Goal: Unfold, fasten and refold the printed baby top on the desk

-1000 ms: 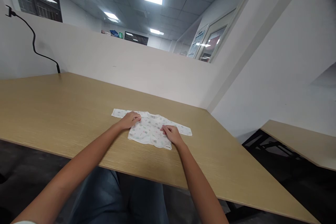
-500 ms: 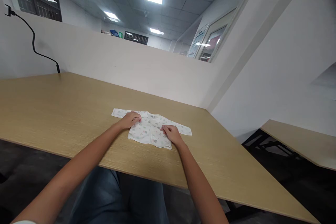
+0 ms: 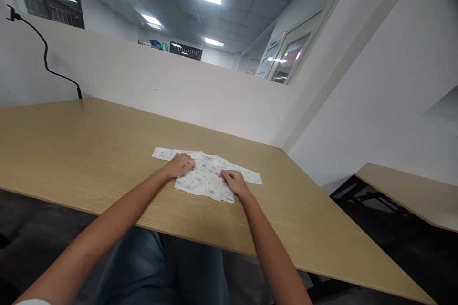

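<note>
A small white baby shirt (image 3: 200,177) with a scattered pastel print lies spread on the wooden table, its neckline towards the far wall and both sleeves out to the sides. My left hand (image 3: 181,165) rests on the left chest, near where the sleeve joins, with its fingers bent together against the cloth. On the right half of the front, my right hand (image 3: 233,181) has thumb and forefinger closed on the fabric. A front seam or opening runs down between the hands. The fingertips' exact grip is small and partly hidden.
The tabletop (image 3: 107,147) reaches back to a low white partition (image 3: 186,88). A black gooseneck holder (image 3: 46,55) rises at the far left. Another table (image 3: 411,195) stands to the right past a gap. My legs (image 3: 168,267) are under the front edge.
My left hand has shifted slightly right on the shirt, and its fingers are more bent. My right hand stays in nearly the same place. The shirt lies almost unchanged.
</note>
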Tool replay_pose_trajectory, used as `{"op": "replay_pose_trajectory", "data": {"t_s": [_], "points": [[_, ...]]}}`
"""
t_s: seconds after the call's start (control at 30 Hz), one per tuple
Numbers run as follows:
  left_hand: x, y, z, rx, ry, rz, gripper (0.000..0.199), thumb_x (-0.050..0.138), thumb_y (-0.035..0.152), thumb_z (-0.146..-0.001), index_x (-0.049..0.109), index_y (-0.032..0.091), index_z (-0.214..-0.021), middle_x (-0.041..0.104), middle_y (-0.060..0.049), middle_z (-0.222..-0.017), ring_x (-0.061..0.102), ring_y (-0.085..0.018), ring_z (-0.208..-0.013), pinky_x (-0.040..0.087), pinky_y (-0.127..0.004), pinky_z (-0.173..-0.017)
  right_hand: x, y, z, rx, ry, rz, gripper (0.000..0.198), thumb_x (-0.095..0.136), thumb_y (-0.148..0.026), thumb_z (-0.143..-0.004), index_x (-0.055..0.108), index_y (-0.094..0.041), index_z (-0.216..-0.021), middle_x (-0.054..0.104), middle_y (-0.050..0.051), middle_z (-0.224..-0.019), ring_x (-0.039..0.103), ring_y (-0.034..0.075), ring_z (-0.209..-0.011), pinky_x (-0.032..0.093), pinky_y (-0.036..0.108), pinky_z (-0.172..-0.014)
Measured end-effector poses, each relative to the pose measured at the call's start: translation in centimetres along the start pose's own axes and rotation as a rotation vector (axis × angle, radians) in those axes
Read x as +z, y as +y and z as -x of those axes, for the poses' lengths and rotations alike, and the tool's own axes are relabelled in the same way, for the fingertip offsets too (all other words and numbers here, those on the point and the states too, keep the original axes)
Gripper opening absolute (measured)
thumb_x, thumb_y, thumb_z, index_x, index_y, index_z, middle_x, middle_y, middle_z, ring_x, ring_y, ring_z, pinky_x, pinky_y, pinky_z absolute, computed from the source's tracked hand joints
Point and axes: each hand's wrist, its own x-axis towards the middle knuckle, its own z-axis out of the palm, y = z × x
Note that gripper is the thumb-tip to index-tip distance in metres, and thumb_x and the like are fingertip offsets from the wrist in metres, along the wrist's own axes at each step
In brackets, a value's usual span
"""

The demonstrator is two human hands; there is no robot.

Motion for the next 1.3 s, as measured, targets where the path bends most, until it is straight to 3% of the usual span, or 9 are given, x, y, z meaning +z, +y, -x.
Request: {"op": "replay_pose_trajectory", "data": {"t_s": [0.4,0.57,0.7,0.9,1.3], "points": [[0.5,0.4,0.0,-0.014,-0.016,-0.095,0.037,0.043,0.036,-0.097,0.071,0.023,-0.078,0.073,-0.005,-0.086,0.059,-0.024,-0.089,0.040,-0.037,-0.083,0.0,0.2,0.0,0.002,0.005,-0.001,0.052,0.047,-0.055,-0.093,0.077,-0.016,-0.079,0.068,0.004,-0.068,0.063,0.020,-0.070,0.044,0.029,-0.069],[0.9,1.3,-0.1,0.045,-0.022,-0.223,0.037,0.041,0.035,-0.101,0.068,0.021,-0.080,0.071,-0.008,-0.088,0.057,-0.025,-0.093,0.037,-0.039,-0.082,0.6,-0.9,0.1,-0.039,0.011,-0.041,0.046,0.049,-0.050,-0.093,0.075,-0.017,-0.076,0.068,0.005,-0.068,0.062,0.020,-0.069,0.045,0.029,-0.069],[1.2,2.6,-0.1,0.117,-0.010,-0.282,0.036,0.042,0.035,-0.102,0.068,0.021,-0.082,0.070,-0.009,-0.091,0.057,-0.025,-0.094,0.034,-0.041,-0.085,2.1,-2.7,0.3,-0.112,-0.010,-0.107,0.031,0.059,-0.043,-0.088,0.077,-0.018,-0.092,0.072,0.005,-0.083,0.061,0.019,-0.076,0.046,0.028,-0.070],[1.9,3.8,-0.2,0.172,-0.018,-0.340,0.036,0.041,0.034,-0.103,0.071,0.021,-0.088,0.070,-0.010,-0.091,0.056,-0.026,-0.094,0.033,-0.042,-0.085,3.4,-4.3,0.8,-0.236,-0.035,-0.122,0.033,0.060,-0.038,-0.090,0.073,-0.020,-0.114,0.067,0.003,-0.085,0.056,0.016,-0.074,0.046,0.027,-0.070],[2.9,3.5,-0.2,0.196,0.000,-0.382,0.030,0.046,0.036,-0.103,0.071,0.021,-0.095,0.072,-0.006,-0.094,0.056,-0.024,-0.098,0.033,-0.040,-0.084,3.8,-3.7,0.7,-0.318,-0.019,-0.085,0.025,0.061,-0.032,-0.091,0.076,-0.020,-0.106,0.071,0.005,-0.089,0.059,0.016,-0.076,0.046,0.028,-0.070]]}}
